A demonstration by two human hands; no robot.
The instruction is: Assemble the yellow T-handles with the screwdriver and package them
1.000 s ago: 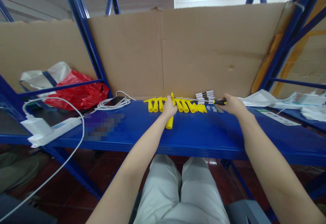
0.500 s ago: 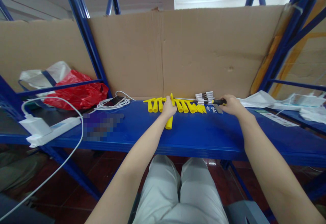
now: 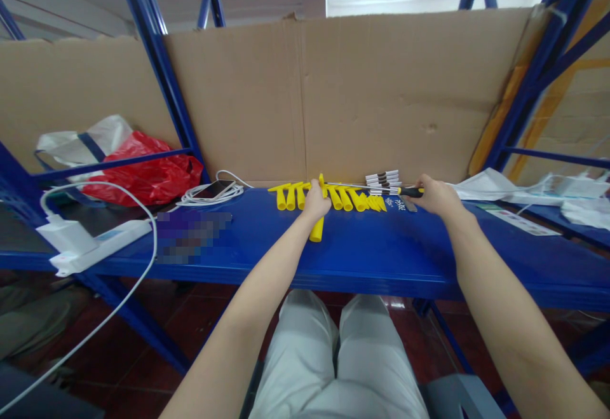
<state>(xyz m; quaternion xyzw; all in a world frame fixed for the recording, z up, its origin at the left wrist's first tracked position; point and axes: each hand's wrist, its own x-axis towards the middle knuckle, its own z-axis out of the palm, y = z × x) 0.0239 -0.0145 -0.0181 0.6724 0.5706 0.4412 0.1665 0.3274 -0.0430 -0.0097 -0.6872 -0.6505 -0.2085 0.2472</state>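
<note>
My left hand (image 3: 317, 202) is closed around a yellow plastic handle-like piece (image 3: 316, 231), held above the blue shelf top. In my right hand (image 3: 436, 195) is a screwdriver (image 3: 408, 192) with a black and yellow handle, its long shaft pointing left. The shaft's tip reaches the upper part of the yellow piece; exact contact is too small to make out. Behind my left hand lies a row of similar yellow pieces (image 3: 345, 199), with small yellow pointed parts (image 3: 376, 203) to their right. Tiny metal screws (image 3: 399, 204) lie near the screwdriver handle.
White and black rods (image 3: 382, 180) are stacked against the cardboard wall (image 3: 381, 101). A phone (image 3: 215, 189) and coiled white cable (image 3: 193, 199) lie left, near a red bag (image 3: 147, 168) and a power strip (image 3: 112, 241). White sheeting (image 3: 486, 184) and a printed sheet (image 3: 517, 220) are right.
The fingers of my right hand have shifted slightly on the screwdriver handle, which shows more plainly now. My left hand and the yellow piece stay in place.
</note>
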